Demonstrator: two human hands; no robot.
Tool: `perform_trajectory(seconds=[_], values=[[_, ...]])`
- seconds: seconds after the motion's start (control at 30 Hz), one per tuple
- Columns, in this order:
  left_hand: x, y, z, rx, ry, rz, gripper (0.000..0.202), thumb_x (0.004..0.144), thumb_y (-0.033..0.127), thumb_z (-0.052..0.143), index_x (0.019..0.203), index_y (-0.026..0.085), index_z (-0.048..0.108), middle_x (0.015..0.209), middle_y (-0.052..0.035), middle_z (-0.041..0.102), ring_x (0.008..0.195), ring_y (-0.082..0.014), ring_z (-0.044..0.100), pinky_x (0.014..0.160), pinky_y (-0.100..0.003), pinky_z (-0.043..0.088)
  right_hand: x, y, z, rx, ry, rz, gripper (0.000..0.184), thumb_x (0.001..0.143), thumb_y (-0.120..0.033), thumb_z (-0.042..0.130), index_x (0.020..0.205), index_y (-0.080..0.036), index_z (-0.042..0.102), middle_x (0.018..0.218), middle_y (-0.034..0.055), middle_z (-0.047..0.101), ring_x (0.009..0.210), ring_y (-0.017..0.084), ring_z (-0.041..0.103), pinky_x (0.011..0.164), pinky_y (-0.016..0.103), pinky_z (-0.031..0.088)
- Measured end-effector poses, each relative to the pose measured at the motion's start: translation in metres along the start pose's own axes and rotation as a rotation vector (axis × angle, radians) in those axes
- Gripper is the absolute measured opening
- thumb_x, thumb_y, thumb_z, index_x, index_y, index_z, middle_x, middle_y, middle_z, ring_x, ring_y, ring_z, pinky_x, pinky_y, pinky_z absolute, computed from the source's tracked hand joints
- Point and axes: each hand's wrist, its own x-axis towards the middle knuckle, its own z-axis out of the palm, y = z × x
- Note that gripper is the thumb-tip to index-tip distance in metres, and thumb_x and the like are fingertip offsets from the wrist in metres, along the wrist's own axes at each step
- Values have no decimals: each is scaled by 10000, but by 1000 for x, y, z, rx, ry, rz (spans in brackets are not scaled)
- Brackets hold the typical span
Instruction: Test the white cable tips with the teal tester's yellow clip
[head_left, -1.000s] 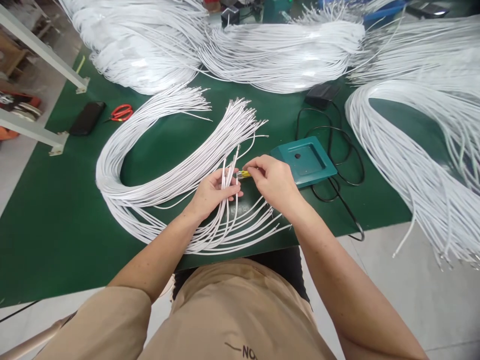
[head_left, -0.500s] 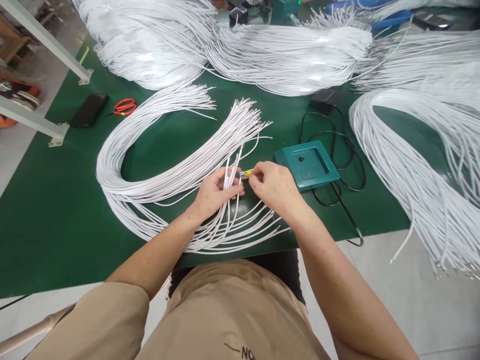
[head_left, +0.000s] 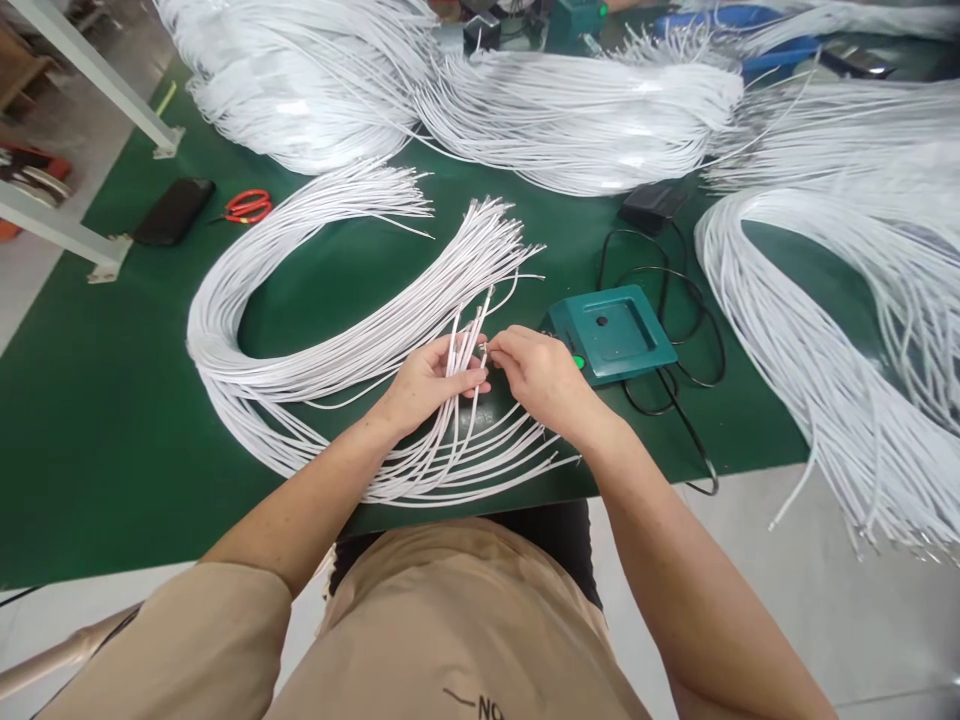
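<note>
A small group of white wires [head_left: 454, 400] passes through my left hand [head_left: 420, 388], which is closed around them near their tips. Beside those tips, my right hand [head_left: 534, 372] is pinched at the end of one wire. What sits between its fingertips is too small and covered to make out. Under and left of my hands lies a large curved bundle of white wires [head_left: 217, 320], its cut ends fanning out above my left hand. More loose wire ends [head_left: 517, 455] spread below my right hand, near the table's front edge.
A green box-shaped device [head_left: 622, 335] with a lit green button and black cable [head_left: 694, 440] stands right of my hands. Red-handled scissors [head_left: 249, 206] and a black phone-like object [head_left: 174, 211] lie left. Wire bundles [head_left: 585, 125] line the back; another bundle [head_left: 832, 370] overhangs the right edge.
The yellow piece seen at my right fingertips no longer shows. My right fingers have closed in against the wire end, and the device's green light has come into view.
</note>
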Motion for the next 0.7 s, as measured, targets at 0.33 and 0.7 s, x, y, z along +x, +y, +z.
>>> perform_trajectory(seconds=[0.33,0.7], values=[[3,-3,-3,-75,-18,-36,482,689,232,787,1140,181,623,844,2,660,723,-116,676,691,-234,560,1,-7,2,98,-2,114,199,915,-226,479,748,-177,576,745,8,629,654,126,518,644,253,357],[4,-3,-3,-197,45,-141,474,670,190,794,1100,176,596,776,16,630,713,-107,680,631,-185,539,1,2,-4,-617,74,-194,246,913,-117,356,935,-139,600,973,138,635,904,260,498,777,371,309]])
